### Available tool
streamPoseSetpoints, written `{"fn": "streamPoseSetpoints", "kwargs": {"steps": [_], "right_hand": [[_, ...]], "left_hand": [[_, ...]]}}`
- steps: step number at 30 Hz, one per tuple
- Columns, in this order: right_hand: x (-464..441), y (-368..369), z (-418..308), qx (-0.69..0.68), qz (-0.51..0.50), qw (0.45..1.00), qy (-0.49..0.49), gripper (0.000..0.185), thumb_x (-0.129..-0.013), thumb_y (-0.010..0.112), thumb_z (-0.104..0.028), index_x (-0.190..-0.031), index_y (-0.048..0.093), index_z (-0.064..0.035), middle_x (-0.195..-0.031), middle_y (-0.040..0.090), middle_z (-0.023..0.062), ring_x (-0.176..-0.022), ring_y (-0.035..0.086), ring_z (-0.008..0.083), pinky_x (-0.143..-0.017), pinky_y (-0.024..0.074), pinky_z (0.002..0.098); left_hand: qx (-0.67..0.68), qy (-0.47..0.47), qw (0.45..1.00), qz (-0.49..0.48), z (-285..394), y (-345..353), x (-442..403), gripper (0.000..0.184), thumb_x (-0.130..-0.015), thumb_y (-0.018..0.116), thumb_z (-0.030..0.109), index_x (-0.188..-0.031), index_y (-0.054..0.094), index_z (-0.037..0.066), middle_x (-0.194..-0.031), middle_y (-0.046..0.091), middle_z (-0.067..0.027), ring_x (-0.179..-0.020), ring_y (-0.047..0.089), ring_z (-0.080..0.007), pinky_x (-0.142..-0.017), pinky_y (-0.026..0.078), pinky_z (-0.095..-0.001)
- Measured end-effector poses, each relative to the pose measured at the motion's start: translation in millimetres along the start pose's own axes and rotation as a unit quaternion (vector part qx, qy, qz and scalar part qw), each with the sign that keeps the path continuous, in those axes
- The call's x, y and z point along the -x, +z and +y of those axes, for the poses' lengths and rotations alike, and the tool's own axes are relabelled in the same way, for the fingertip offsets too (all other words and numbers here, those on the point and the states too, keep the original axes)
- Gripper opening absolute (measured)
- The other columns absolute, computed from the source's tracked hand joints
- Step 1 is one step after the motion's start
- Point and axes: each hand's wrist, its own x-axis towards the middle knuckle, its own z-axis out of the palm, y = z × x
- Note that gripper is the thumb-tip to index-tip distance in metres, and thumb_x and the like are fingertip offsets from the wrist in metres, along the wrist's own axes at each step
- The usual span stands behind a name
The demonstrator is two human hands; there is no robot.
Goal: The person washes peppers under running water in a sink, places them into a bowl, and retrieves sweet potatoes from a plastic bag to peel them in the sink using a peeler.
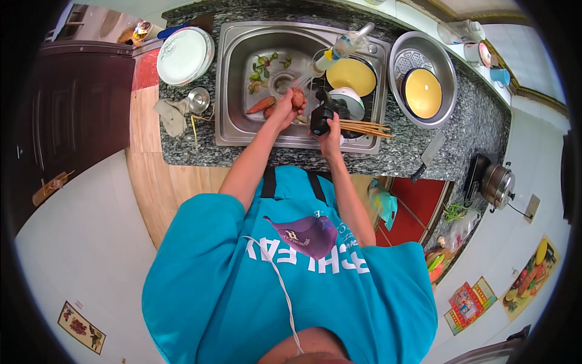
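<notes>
Over the left side of the steel sink [225, 79], my left hand [285, 112] is closed around a reddish, rounded root vegetable [297, 97]; its exact kind is unclear. Water runs beside it from a faucet [351, 43] with a yellow-tipped spout. A carrot [262, 105] lies in the basin to the left, and green and red scraps [259, 73] lie behind it. My right hand [330, 138] grips a black object [321, 118] with a small blue-green spot, its kind unclear, at the sink's front middle. Chopsticks [364, 127] extend to its right, beside a white bowl [348, 102].
A yellow bowl [350, 77] sits on the sink's right side. Another yellow bowl [422, 94] rests in a metal basin [450, 67]. A knife [431, 151] lies near the counter edge. Stacked plates [182, 57], a cloth [173, 116] and a metal cup [198, 100] stand left.
</notes>
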Motion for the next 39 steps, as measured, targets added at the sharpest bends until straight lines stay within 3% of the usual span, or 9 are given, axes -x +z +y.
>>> {"fn": "streamPoseSetpoints", "kwargs": {"steps": [5, 15, 17, 21, 26, 30, 32, 33, 39], "right_hand": [[-7, 4, -6, -0.020, -0.019, 0.999, 0.019, 0.056, -0.086, 0.041, -0.024, -0.141, 0.029, -0.0223, -0.121, 0.050, 0.0138, -0.095, 0.059, 0.0293, -0.068, 0.0552, 0.0469], [-27, 37, -1, -0.135, -0.093, 0.981, 0.104, 0.042, -0.092, 0.047, -0.027, -0.131, 0.034, -0.0161, -0.113, 0.055, 0.0129, -0.096, 0.060, 0.0270, -0.067, 0.0572, 0.0461], [-29, 45, 2, 0.027, -0.034, 0.997, 0.071, 0.047, -0.091, 0.060, -0.023, -0.128, 0.034, -0.0116, -0.110, 0.056, 0.0141, -0.088, 0.062, 0.0241, -0.062, 0.0577, 0.0401], [-21, 46, 0, 0.183, -0.100, 0.978, 0.007, 0.052, -0.088, 0.065, -0.009, -0.125, 0.028, -0.0056, -0.104, 0.058, 0.0171, -0.076, 0.064, 0.0220, -0.058, 0.0570, 0.0362], [-10, 47, 6, 0.175, -0.191, 0.964, 0.067, 0.049, -0.088, 0.063, -0.002, -0.123, 0.029, -0.0064, -0.099, 0.061, 0.0151, -0.070, 0.065, 0.0208, -0.058, 0.0565, 0.0338], [1, 61, -1, 0.347, -0.191, 0.918, -0.023, 0.045, -0.084, 0.068, -0.010, -0.119, 0.040, -0.0053, -0.096, 0.064, 0.0151, -0.073, 0.067, 0.0199, -0.056, 0.0552, 0.0322], [5, 70, -6, 0.487, -0.154, 0.858, -0.056, 0.047, -0.082, 0.070, -0.018, -0.119, 0.043, -0.0059, -0.089, 0.065, 0.0157, -0.073, 0.068, 0.0241, -0.057, 0.0529, 0.0354], [4, 71, -2, 0.525, -0.150, 0.828, -0.128, 0.049, -0.082, 0.072, -0.026, -0.118, 0.045, -0.0069, -0.081, 0.065, 0.0186, -0.073, 0.068, 0.0336, -0.059, 0.0508, 0.0401], [-1, 76, 10, 0.509, -0.136, 0.848, -0.069, 0.048, -0.081, 0.075, -0.033, -0.112, 0.049, -0.0063, -0.080, 0.065, 0.0240, -0.077, 0.065, 0.0433, -0.061, 0.0494, 0.0444]], "left_hand": [[0.067, 0.011, 0.998, -0.005, 4, 6, -25, 0.052, -0.104, 0.029, 0.047, -0.118, 0.049, 0.001, -0.095, 0.059, -0.0116, -0.073, 0.051, -0.0185, -0.061, 0.043, -0.0288], [0.114, 0.019, 0.993, 0.039, 24, 12, 17, 0.040, -0.104, 0.032, 0.036, -0.121, 0.051, 0.005, -0.104, 0.060, -0.0089, -0.080, 0.055, -0.0192, -0.068, 0.045, -0.0291], [0.109, 0.016, 0.991, 0.082, 26, 13, 32, 0.038, -0.104, 0.033, 0.034, -0.122, 0.051, 0.006, -0.103, 0.060, -0.0082, -0.078, 0.056, -0.0173, -0.065, 0.045, -0.0282], [-0.102, 0.097, 0.987, 0.074, 27, -3, 50, 0.033, -0.104, 0.033, 0.035, -0.113, 0.053, 0.010, -0.084, 0.060, -0.0023, -0.062, 0.052, -0.0101, -0.050, 0.039, -0.0228], [-0.099, 0.132, 0.984, 0.061, 24, -13, 66, 0.033, -0.104, 0.034, 0.037, -0.098, 0.054, 0.011, -0.071, 0.056, 0.0005, -0.054, 0.048, -0.0083, -0.043, 0.032, -0.0203], [-0.077, 0.115, 0.983, 0.117, 23, -25, 75, 0.034, -0.104, 0.033, 0.035, -0.096, 0.056, 0.011, -0.073, 0.057, 0.0011, -0.054, 0.046, -0.0076, -0.043, 0.031, -0.0221], [-0.077, 0.107, 0.985, 0.108, 22, -31, 78, 0.034, -0.103, 0.033, 0.034, -0.096, 0.057, 0.011, -0.074, 0.058, 0.0016, -0.053, 0.045, -0.0076, -0.043, 0.032, -0.0227], [-0.064, 0.107, 0.985, 0.118, 23, -28, 79, 0.035, -0.103, 0.032, 0.033, -0.091, 0.056, 0.011, -0.071, 0.057, 0.0011, -0.052, 0.045, -0.0082, -0.042, 0.031, -0.0234], [-0.054, 0.126, 0.980, 0.146, 27, -24, 89, 0.034, -0.100, 0.033, 0.029, -0.084, 0.055, 0.009, -0.068, 0.054, -0.0002, -0.047, 0.039, -0.0080, -0.040, 0.028, -0.0237]]}}
